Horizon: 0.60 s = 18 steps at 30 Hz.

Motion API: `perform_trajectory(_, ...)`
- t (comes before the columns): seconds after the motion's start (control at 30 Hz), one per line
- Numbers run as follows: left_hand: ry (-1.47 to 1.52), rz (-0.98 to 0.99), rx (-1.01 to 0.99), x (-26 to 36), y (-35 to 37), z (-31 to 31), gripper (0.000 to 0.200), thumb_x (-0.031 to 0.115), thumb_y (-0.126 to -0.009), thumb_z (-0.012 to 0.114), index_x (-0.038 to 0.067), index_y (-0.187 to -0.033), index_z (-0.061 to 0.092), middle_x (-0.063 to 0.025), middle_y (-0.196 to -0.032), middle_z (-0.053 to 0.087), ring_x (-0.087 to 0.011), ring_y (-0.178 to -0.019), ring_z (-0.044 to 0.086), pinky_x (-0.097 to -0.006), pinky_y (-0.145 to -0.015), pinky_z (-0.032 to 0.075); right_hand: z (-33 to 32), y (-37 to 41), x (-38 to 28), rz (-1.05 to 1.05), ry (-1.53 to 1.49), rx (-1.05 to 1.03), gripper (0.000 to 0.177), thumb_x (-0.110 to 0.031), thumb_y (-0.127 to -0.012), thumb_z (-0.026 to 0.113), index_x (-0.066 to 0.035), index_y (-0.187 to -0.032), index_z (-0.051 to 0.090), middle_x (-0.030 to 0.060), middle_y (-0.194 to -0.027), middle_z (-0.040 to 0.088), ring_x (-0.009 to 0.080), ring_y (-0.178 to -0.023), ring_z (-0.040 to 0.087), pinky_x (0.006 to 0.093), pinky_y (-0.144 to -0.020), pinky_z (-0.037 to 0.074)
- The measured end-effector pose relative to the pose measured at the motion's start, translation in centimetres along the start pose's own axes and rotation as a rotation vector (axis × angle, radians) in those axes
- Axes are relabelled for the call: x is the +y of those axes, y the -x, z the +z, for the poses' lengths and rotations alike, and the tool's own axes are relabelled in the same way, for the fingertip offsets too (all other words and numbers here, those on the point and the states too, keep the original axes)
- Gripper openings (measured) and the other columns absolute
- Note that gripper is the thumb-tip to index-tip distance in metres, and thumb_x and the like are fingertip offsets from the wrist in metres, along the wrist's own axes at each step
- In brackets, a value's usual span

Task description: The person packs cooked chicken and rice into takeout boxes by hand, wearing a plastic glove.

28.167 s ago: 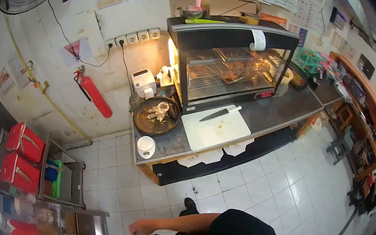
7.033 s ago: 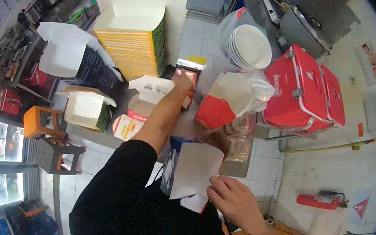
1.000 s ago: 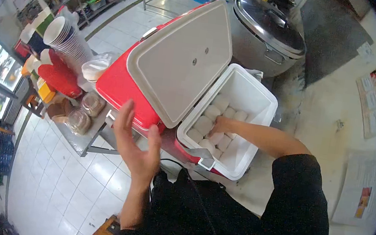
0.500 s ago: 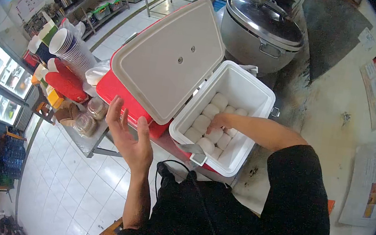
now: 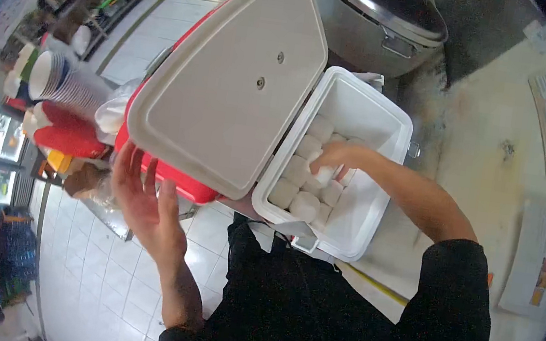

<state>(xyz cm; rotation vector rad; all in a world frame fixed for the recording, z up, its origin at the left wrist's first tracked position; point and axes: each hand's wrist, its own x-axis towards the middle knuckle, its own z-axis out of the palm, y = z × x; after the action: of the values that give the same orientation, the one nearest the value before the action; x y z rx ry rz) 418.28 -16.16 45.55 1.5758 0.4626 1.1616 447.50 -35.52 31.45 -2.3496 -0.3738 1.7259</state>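
Inside the white-lined cooler box (image 5: 368,204), several white rounded bundles (image 5: 305,206) lie packed side by side. My right hand (image 5: 343,158) reaches down among them from the right, its fingers curled round one white bundle (image 5: 318,169). The cooler's lid (image 5: 227,95), pale inside and red outside, is swung up and leans to the left. My left hand (image 5: 151,206) is beside the lid's lower left corner, fingers spread and palm turned up, with nothing in it.
A large metal pot (image 5: 374,32) with a lid stands behind the cooler. Stacked white cups (image 5: 67,81) and a red item (image 5: 71,133) are on the left. A stained wall (image 5: 472,176) runs close along the right, and white floor tiles (image 5: 101,272) lie below left.
My view has shifted closer over the cooler. My right hand has closed round a white bundle and raised it slightly. My left hand has moved left and down, still spread.
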Motion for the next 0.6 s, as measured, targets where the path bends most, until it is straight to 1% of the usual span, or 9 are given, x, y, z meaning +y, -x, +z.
perform_trajectory(0.07,0.066,-0.038,-0.03,-0.1,-1.6,-0.1,0.072,0.018,-0.089,0.068,-0.003,-0.146,0.029,-0.0202,-0.144,0.04,-0.0293,-0.134,0.041,-0.043,-0.112,0.031,0.0,-1.7,2.6,-0.005,-0.289,0.007,0.062,-0.03,-0.071,0.082,-0.012,-0.126,0.06,0.013,-0.132,0.055,0.0304,-0.12,0.054,0.049,-0.091,0.054)
perform_trajectory(0.13,0.06,-0.089,-0.069,-0.4,-2.4,-0.2,0.074,0.019,-0.089,0.068,-0.003,-0.147,0.028,-0.0205,-0.143,0.04,-0.0291,-0.134,0.041,-0.0427,-0.112,0.032,1.4,-5.3,6.7,-0.454,-0.439,-0.114,0.056,-0.024,-0.073,0.078,-0.01,-0.123,0.059,0.0096,-0.13,0.055,0.0274,-0.118,0.055,0.0433,-0.092,0.052)
perform_trajectory(0.17,0.039,-0.121,-0.076,-0.5,-2.7,-0.2,0.076,0.021,-0.089,0.068,-0.003,-0.147,0.026,-0.0208,-0.142,0.039,-0.0289,-0.133,0.041,-0.0424,-0.111,0.032,2.1,-4.9,6.4,-0.438,-0.456,-0.085,0.056,-0.024,-0.073,0.078,-0.01,-0.123,0.059,0.0096,-0.13,0.055,0.0274,-0.118,0.055,0.0433,-0.092,0.052)
perform_trajectory(0.23,0.083,-0.158,-0.159,-0.4,-2.9,-0.4,0.083,0.02,-0.087,0.069,-0.001,-0.149,0.018,-0.0207,-0.141,0.038,-0.0282,-0.132,0.041,-0.0432,-0.11,0.033,4.4,-4.4,4.5,-0.141,-0.992,-0.107,0.045,-0.019,-0.077,0.077,-0.01,-0.118,0.06,0.0059,-0.127,0.057,0.0251,-0.119,0.053,0.0394,-0.093,0.05)
perform_trajectory(0.37,0.213,-0.273,-0.308,-2.0,-2.4,-1.1,0.095,0.01,-0.084,0.07,0.003,-0.151,0.002,-0.023,-0.137,0.039,-0.0273,-0.128,0.044,-0.0436,-0.104,0.041,6.1,-7.2,6.0,-0.157,-1.082,-0.107,0.042,-0.017,-0.08,0.075,-0.01,-0.119,0.061,0.0054,-0.131,0.055,0.0237,-0.12,0.052,0.0395,-0.09,0.05)
perform_trajectory(0.43,0.222,-0.337,-0.363,-3.4,-1.8,-2.1,0.099,0.006,-0.083,0.07,0.004,-0.15,-0.002,-0.0234,-0.136,0.04,-0.0271,-0.124,0.048,-0.0427,-0.1,0.045,6.7,-5.9,6.2,-0.562,-0.575,-0.035,0.044,-0.021,-0.082,0.075,-0.009,-0.121,0.059,0.0075,-0.137,0.049,0.0258,-0.124,0.049,0.0392,-0.089,0.05)
perform_trajectory(0.47,0.183,-0.312,-0.495,-4.3,-1.5,-2.5,0.099,0.004,-0.083,0.069,0.005,-0.15,-0.003,-0.0238,-0.134,0.041,-0.0272,-0.119,0.052,-0.0408,-0.096,0.049,6.4,-3.7,4.2,-0.066,-1.111,0.025,0.046,-0.019,-0.083,0.074,-0.008,-0.124,0.057,0.0122,-0.143,0.042,0.0304,-0.125,0.05,0.0394,-0.089,0.052)
perform_trajectory(0.57,0.208,-0.273,-0.683,-4.2,-2.8,-1.9,0.095,0.0,-0.084,0.066,0.002,-0.149,-0.004,-0.0221,-0.128,0.045,-0.0275,-0.104,0.06,-0.0361,-0.085,0.054,7.8,-2.3,3.3,-0.093,-1.323,0.121,0.057,-0.017,-0.083,0.075,-0.008,-0.133,0.049,0.0151,-0.146,0.039,0.0367,-0.125,0.051,0.0457,-0.088,0.054)
perform_trajectory(0.6,0.144,-0.119,-0.706,-5.2,-3.0,-1.9,0.092,-0.001,-0.085,0.065,-0.003,-0.148,-0.002,-0.0228,-0.128,0.042,-0.0274,-0.108,0.057,-0.0363,-0.087,0.052,7.5,-0.3,0.9,-0.142,-1.294,0.141,0.065,-0.017,-0.082,0.076,-0.009,-0.137,0.043,0.015,-0.145,0.04,0.0383,-0.124,0.051,0.0486,-0.087,0.055)
